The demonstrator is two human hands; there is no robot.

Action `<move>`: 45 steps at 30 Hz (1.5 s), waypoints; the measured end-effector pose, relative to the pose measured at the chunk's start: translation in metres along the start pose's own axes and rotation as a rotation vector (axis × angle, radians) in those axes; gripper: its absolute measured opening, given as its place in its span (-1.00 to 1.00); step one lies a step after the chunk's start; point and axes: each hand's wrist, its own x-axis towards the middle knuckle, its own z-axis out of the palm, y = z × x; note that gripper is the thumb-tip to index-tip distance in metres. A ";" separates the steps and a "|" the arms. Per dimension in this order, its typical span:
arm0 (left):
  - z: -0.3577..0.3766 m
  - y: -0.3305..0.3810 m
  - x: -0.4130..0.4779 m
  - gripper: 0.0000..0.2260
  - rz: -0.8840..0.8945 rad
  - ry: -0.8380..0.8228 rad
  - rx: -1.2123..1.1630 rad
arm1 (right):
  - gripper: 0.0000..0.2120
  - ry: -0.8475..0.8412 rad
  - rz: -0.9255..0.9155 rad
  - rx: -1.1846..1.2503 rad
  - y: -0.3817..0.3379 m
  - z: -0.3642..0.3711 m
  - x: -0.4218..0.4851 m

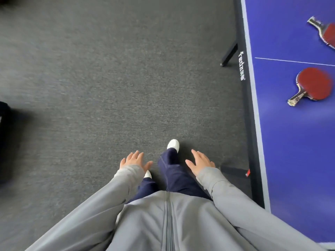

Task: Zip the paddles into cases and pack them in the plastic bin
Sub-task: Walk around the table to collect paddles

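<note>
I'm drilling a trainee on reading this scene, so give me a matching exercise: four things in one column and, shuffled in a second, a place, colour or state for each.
Things:
1 near paddle
2 far paddle
3 left hand
4 table

States:
A blue top
B open, holding nothing
C red blade cut off at the frame edge
D whole in view, red face up

Pairs: 1-D; 2-C; 3-B; 4-A

Two red paddles lie on the one blue table (293,160) at the right of the frame — the upper paddle (326,32), cut by the edge, and the lower paddle (312,84), whole. Two grips at lower centre: left grip (135,160), right grip (199,163). Two white shoes — the front shoe (173,144) and the rear shoe (148,174). One dark blurred shape (3,115), left edge.
</note>
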 end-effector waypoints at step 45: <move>-0.444 0.479 0.381 -0.49 0.987 -0.063 0.556 | -0.51 0.642 0.853 1.086 0.071 -0.363 0.199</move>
